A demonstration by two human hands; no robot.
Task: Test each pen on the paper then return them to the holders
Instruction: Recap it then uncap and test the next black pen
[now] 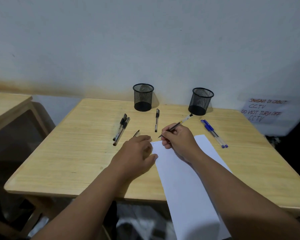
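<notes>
Wooden worktop [80,153], light grain, pushed against a pale wall [145,40]. White paper sheet [184,184], one, lies slanted under the right forearm and runs off the near edge; faint pen mark at its far corner, between the two hands. Two black mesh holders: left holder [143,97] beyond the left hand, right holder [200,101] beyond the right hand, both upright near the wall, nothing seen inside them.

Pens, six counted. Two black-capped pens [121,129] lie side by side, touching, left of and beyond the left hand. One black-capped pen [156,120] lies alone between the hands and the left holder. Two blue pens [214,133] lie side by side to the right of the right hand, just off the paper edge. One black pen [176,125] is in the right hand [178,142], pinched between thumb and fingers, tip down at the paper's far corner, rear end angled toward the right holder. A small black pen cap [136,133] lies just beyond the left-hand fingertips.

Left hand [137,155] rests flat, fingers relaxed, pressing on the paper's left edge, holding nothing.

Handwritten CCTV notice [263,110] on the wall far right of the right hand.
</notes>
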